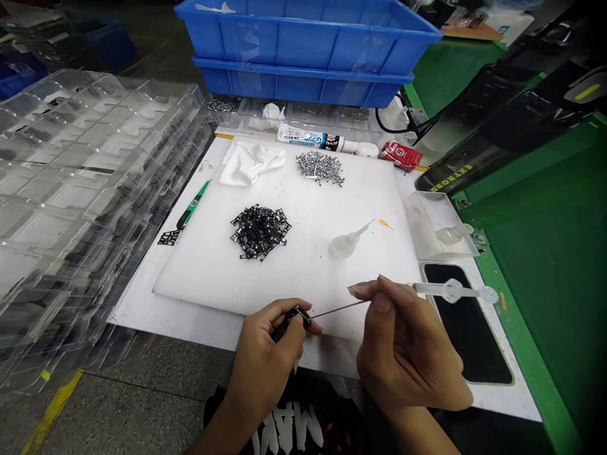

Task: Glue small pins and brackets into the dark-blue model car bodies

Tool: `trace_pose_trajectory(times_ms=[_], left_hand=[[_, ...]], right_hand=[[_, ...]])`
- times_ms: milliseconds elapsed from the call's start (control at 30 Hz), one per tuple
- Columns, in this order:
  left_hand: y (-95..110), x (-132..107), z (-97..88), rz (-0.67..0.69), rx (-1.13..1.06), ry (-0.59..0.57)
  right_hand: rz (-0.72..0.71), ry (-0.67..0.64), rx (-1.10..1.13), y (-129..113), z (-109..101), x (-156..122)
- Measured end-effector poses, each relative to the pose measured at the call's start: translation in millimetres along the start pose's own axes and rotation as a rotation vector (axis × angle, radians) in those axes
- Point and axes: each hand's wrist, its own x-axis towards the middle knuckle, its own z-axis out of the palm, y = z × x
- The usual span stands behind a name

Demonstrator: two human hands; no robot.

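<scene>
My left hand (268, 354) pinches a small glossy black part (291, 321) between thumb and fingers, at the near edge of the white foam pad (199, 278). My right hand (408, 347) is closed around a clear syringe (429, 289), its plunger sticking out to the right. From those fingers a long thin needle (339, 308) runs left, its tip at the black part. Beyond the hands, a pile of small black frame-shaped pieces (260, 230) and a heap of small shiny metal pieces (320, 167) lie on the pad.
A squeeze bottle (344, 245) and an orange needle tip (385, 224) rest on the pad, with a white cloth (251, 163) behind. A glue tube (310, 137), blue bins (303, 57), a phone (467, 328), a green cutter (193, 205) and stacked clear trays (85, 189) surround it.
</scene>
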Motion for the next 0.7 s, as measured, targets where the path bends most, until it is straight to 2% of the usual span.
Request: trace_pose_trajectory(times_ms=[200,367,567,700], left_hand=[[-0.6,0.7,-1.0,-0.006,0.007,-0.004],[-2.0,1.0,-0.7,0.001,-0.009,-0.003],[-2.0,0.4,-1.4,0.003,0.017,-0.001],[-1.4,0.3,-1.4,-0.001,0.007,-0.008]], right_hand=[[0.013,-0.074,0.034,1.0,2.3,-0.7],[0.012,-0.038,-0.010,-1.0,-1.1,1.3],[0.033,-0.097,0.036,0.8,0.5,-3.3],[0.066,-0.090,0.007,-0.4,-5.7,-5.2]])
